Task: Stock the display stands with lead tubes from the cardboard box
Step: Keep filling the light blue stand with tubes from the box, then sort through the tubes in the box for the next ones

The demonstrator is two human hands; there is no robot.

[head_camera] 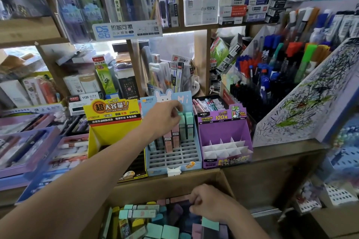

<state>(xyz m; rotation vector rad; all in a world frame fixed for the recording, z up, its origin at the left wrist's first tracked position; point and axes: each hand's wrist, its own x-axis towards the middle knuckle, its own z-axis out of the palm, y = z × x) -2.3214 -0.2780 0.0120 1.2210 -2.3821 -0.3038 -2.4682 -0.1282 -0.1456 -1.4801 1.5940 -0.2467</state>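
The blue display stand (pixel 172 156) sits mid-shelf, with teal and pink lead tubes (pixel 185 125) upright in its back rows and open slots in front. My left hand (pixel 165 116) reaches over it, its fingertips pinching the top of a pink tube (pixel 175 135) standing in a slot. Below, the cardboard box (pixel 165 187) holds several loose teal, pink, yellow and purple tubes (pixel 139 214). My right hand (pixel 210 203) is down inside the box, fingers curled round a dark purple tube (pixel 179 208) lying among the others.
A yellow stand (pixel 108 136) stands left of the blue one, and a purple stand (pixel 221 129) with white dividers to its right. A scribbled pen rack (pixel 303 103) rises at right. Trays of pens (pixel 29 147) lie at left, and packed shelves stand behind.
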